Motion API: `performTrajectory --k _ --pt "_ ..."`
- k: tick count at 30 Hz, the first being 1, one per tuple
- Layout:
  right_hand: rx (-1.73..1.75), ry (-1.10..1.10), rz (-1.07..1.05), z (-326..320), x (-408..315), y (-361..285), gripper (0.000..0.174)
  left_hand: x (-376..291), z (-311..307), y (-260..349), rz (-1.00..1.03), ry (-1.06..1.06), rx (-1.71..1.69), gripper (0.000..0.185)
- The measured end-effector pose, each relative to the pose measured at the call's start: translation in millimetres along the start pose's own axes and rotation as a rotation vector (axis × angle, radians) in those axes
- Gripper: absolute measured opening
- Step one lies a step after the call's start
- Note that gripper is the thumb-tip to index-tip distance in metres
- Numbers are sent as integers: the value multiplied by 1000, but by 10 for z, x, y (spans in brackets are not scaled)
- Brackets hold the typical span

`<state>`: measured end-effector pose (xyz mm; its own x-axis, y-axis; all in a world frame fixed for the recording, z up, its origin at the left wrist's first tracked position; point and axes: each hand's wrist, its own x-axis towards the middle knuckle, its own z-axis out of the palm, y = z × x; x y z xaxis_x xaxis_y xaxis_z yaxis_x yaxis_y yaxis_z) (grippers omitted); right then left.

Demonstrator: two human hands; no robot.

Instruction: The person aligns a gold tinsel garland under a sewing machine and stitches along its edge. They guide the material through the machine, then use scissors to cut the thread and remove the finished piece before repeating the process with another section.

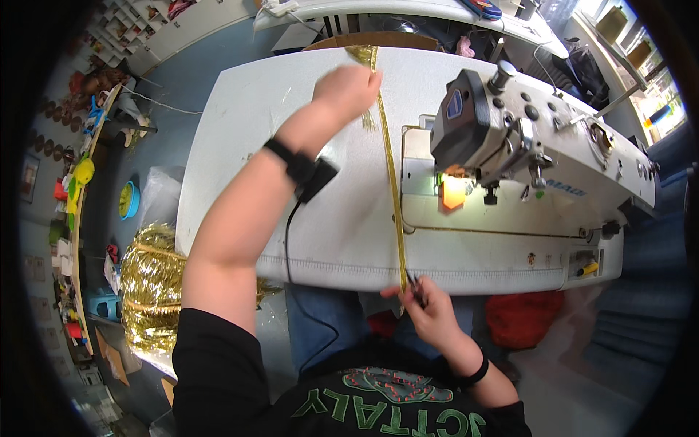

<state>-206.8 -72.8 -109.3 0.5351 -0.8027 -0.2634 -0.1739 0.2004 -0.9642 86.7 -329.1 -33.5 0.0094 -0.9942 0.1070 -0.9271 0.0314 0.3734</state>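
A narrow gold ribbon (pixel 391 180) runs taut down the white sewing table (pixel 246 142), left of the machine's needle area. At its far part my left hand (pixel 348 92), slightly blurred, is closed on the ribbon. Gold tinsel fringe (pixel 359 53) shows just beyond that hand, by the table's far edge. My right hand (pixel 434 312), at the near edge, pinches the ribbon's lower end. Dark metal thread snips or small scissors (pixel 418 289) are also in this hand, their handles partly hidden by the fingers.
A MAQI sewing machine (pixel 524 136) with a lit orange guard (pixel 453 192) occupies the table's right side. Bundled gold tinsel (pixel 153 289) lies off the left edge. A black cable (pixel 288 240) hangs from my left wrist device. A person (pixel 104 84) sits far left.
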Motion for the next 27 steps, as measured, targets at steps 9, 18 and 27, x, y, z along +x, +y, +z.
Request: performTrajectory --k 9,18,27 --pt "83 106 -189 55 477 -203 19 -3132 203 505 133 -788 -332 39" --pt "55 175 -293 125 780 -483 16 -3117 961 612 -103 -15 -1625 45" --pt "-167 268 -307 59 919 -278 23 -3357 1146 696 -188 -131 -1472 31"
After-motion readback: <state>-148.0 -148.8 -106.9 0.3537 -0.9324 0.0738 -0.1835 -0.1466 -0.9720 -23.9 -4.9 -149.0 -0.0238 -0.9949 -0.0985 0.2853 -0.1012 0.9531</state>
